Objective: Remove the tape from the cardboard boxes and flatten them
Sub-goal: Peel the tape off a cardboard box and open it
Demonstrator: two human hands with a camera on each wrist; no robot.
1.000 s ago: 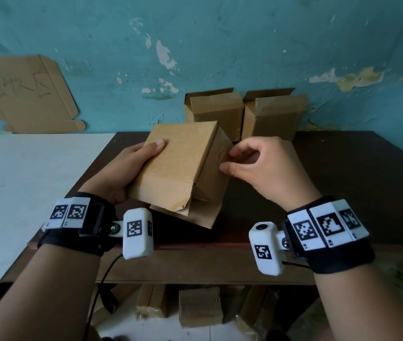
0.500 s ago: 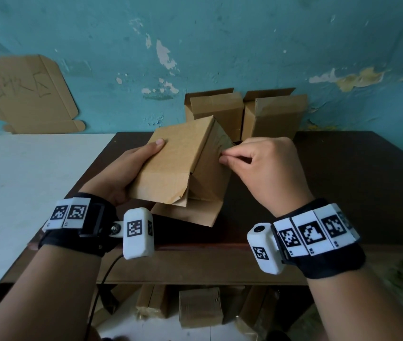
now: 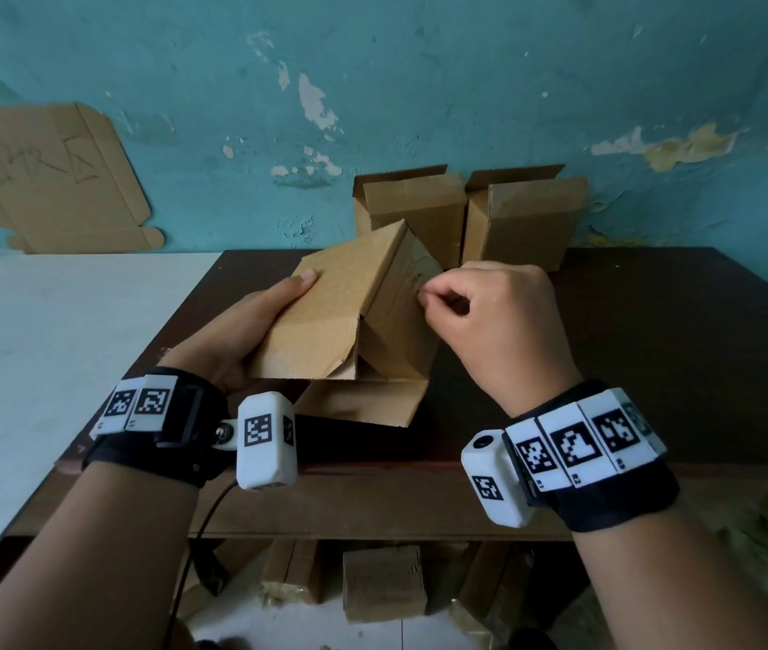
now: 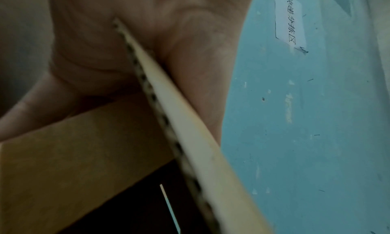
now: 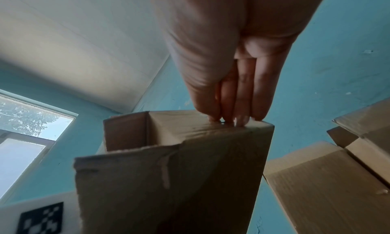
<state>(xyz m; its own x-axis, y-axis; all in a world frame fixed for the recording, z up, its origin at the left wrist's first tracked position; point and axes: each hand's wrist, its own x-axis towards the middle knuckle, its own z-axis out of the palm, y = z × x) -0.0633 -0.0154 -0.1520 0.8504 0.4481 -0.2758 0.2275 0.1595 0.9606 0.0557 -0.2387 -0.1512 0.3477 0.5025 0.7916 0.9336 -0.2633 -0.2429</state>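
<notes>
A brown cardboard box is held tilted above the dark table, its loose flaps hanging toward me. My left hand grips its left side with the thumb lying on the top face. My right hand is curled at the box's right end face and pinches the clear, wrinkled tape near the upper edge. In the right wrist view the fingertips sit on that taped edge of the box. The left wrist view shows my palm against a cardboard flap edge.
Two open-topped cardboard boxes stand at the table's back against the teal wall. A flattened cardboard sheet leans on the wall at left, above a white surface. More boxes lie under the table.
The box has been tipped up more steeply. My right hand has shifted from the end face's middle to its upper edge and closed its thumb and fingers on the tape.
</notes>
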